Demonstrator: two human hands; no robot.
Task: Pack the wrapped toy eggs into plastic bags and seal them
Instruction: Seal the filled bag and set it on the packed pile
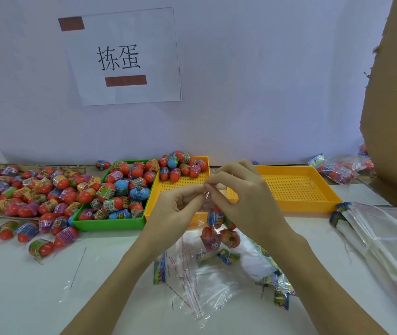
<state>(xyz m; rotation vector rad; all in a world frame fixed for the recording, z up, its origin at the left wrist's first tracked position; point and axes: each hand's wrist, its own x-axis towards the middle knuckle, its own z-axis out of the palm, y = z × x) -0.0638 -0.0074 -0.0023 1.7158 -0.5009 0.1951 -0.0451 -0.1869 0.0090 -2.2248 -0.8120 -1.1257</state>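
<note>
My left hand (pixel 177 205) and my right hand (pixel 235 189) meet above the table, and both pinch the top edge of a clear plastic bag (pixel 213 228). The bag hangs below them with several wrapped toy eggs (pixel 225 236) inside, orange with printed sleeves. More wrapped eggs lie loose on cardboard at the left (pixel 35 192), fill a green tray (pixel 110 224) and sit at the back of a yellow perforated tray (pixel 180 187).
A second yellow tray (pixel 296 189) stands at right with nothing in it. Empty clear bags (pixel 197 286) lie under my wrists; a stack of bags (pixel 386 233) lies at right. Filled bags (pixel 337 169) rest at far right by a cardboard box (pixel 395 105).
</note>
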